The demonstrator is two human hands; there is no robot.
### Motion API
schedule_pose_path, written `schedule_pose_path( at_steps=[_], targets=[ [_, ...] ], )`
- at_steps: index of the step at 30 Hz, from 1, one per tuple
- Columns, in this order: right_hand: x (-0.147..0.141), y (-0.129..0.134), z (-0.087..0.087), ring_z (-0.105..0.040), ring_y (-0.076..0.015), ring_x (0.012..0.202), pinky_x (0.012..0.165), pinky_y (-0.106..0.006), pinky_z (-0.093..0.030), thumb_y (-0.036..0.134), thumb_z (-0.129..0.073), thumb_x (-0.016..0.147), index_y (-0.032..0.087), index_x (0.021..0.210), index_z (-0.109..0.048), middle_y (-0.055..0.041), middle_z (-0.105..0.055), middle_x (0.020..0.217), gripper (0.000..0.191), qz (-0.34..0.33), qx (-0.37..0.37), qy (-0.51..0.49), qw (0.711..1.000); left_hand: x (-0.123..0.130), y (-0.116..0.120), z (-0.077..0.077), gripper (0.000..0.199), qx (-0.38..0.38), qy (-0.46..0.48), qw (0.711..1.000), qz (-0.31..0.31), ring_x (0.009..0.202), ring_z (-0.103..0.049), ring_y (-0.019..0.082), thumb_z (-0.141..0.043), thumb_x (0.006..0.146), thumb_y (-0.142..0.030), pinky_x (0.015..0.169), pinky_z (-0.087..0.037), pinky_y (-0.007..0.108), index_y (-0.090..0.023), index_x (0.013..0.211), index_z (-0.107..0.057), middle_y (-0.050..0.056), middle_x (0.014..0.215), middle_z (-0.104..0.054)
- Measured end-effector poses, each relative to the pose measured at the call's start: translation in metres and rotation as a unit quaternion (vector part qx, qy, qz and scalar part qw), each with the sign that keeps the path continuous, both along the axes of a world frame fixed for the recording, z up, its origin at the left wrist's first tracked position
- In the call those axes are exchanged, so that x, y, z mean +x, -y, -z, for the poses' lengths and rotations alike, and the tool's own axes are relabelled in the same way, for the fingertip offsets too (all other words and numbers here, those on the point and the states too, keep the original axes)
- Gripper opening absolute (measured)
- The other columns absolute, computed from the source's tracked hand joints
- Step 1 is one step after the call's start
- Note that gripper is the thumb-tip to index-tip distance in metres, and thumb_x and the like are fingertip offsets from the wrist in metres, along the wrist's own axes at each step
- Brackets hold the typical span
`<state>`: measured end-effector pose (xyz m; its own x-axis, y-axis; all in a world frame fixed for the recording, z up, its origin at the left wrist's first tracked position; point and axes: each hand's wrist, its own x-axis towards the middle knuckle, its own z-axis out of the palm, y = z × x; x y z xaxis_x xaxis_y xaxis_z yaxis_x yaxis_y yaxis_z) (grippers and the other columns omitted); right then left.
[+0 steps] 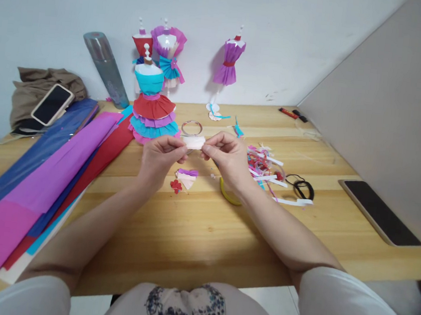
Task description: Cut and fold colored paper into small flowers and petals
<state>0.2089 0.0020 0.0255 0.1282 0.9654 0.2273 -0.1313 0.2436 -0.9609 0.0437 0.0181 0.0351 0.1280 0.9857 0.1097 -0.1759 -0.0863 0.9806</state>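
Observation:
A small strip of pale crepe paper (194, 142) is stretched between my two hands, just above the table. My left hand (161, 156) pinches its left end between thumb and fingers. At the other end, the fingertips of my right hand (229, 157) are closed on the paper. Below it on the wood lie a pleated purple and cream paper piece (186, 177) and a red paper flower (176, 186). A tape roll (191, 127) is just behind the strip. Under my right wrist shows part of a yellow handle or ring (229, 194).
Mini dress forms in paper dresses (152, 104) stand along the wall, one (228, 69) farther right. Crepe sheets (53, 181) cover the left side near a phone (52, 104) and a bottle (106, 71). Paper scraps (266, 166), a black cord (304, 190) and another phone (381, 213) lie right.

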Motion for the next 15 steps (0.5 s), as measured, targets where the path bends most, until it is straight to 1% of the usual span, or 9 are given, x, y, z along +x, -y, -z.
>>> schedule_pose_path(
  at_steps=[4, 6, 9, 11, 13, 15],
  targets=[
    [0.0022, -0.0006, 0.0006, -0.059, -0.0108, 0.053, 0.053, -0.025, -0.045, 0.036, -0.08, 0.068, 0.02, 0.077, -0.065, 0.0029, -0.065, 0.061, 0.024, -0.025, -0.017, -0.024, 0.999, -0.0006, -0.001, 0.002, 0.014, 0.018, -0.008, 1.0, 0.009, 0.054, -0.063, 0.012, -0.078, 0.063, -0.026, 0.059, -0.054, 0.026, -0.018, 0.069, -0.067, -0.001, 0.058, -0.068],
    [0.0029, -0.002, 0.0015, -0.058, -0.0101, 0.051, 0.051, -0.024, -0.044, 0.037, -0.082, 0.064, 0.02, 0.076, -0.063, 0.0037, -0.064, 0.059, 0.028, -0.023, -0.019, -0.02, 0.999, -0.0007, -0.0008, 0.0028, 0.016, 0.027, -0.014, 0.999, 0.016, 0.056, -0.065, 0.013, -0.079, 0.063, -0.027, 0.06, -0.054, 0.027, -0.018, 0.071, -0.068, -0.001, 0.06, -0.069],
    [0.0032, -0.0042, 0.0028, -0.056, -0.0093, 0.049, 0.05, -0.023, -0.044, 0.036, -0.084, 0.062, 0.02, 0.073, -0.061, 0.0045, -0.062, 0.057, 0.03, -0.017, -0.019, -0.022, 0.999, -0.0012, -0.0004, 0.003, 0.025, 0.025, -0.004, 0.999, 0.023, 0.061, -0.068, 0.015, -0.081, 0.064, -0.032, 0.062, -0.055, 0.027, -0.018, 0.08, -0.068, 0.001, 0.065, -0.071],
    [0.0034, -0.005, 0.0032, -0.056, -0.0093, 0.049, 0.05, -0.023, -0.044, 0.036, -0.084, 0.061, 0.02, 0.073, -0.06, 0.0045, -0.062, 0.057, 0.031, -0.013, -0.019, -0.023, 0.999, -0.002, -0.0009, 0.0027, 0.03, 0.017, 0.019, 1.0, 0.018, 0.064, -0.071, 0.016, -0.081, 0.066, -0.038, 0.061, -0.055, 0.027, -0.018, 0.084, -0.066, 0.001, 0.07, -0.072],
    [0.0037, -0.0051, 0.0034, -0.057, -0.0094, 0.049, 0.05, -0.023, -0.043, 0.036, -0.084, 0.062, 0.02, 0.074, -0.061, 0.0044, -0.062, 0.058, 0.031, -0.011, -0.016, -0.023, 1.0, -0.0029, -0.0025, 0.0026, 0.032, -0.004, 0.047, 0.999, 0.015, 0.064, -0.071, 0.017, -0.079, 0.069, -0.043, 0.059, -0.055, 0.027, -0.019, 0.083, -0.063, 0.002, 0.074, -0.073],
    [0.0038, -0.0048, 0.0038, -0.056, -0.0092, 0.049, 0.049, -0.023, -0.043, 0.035, -0.083, 0.063, 0.02, 0.074, -0.061, 0.0045, -0.061, 0.059, 0.029, -0.01, -0.011, -0.025, 1.0, -0.0035, -0.0041, 0.0032, 0.034, -0.039, 0.063, 0.997, 0.034, 0.064, -0.071, 0.016, -0.078, 0.071, -0.047, 0.057, -0.055, 0.026, -0.018, 0.08, -0.062, 0.003, 0.074, -0.072]
  ],
)
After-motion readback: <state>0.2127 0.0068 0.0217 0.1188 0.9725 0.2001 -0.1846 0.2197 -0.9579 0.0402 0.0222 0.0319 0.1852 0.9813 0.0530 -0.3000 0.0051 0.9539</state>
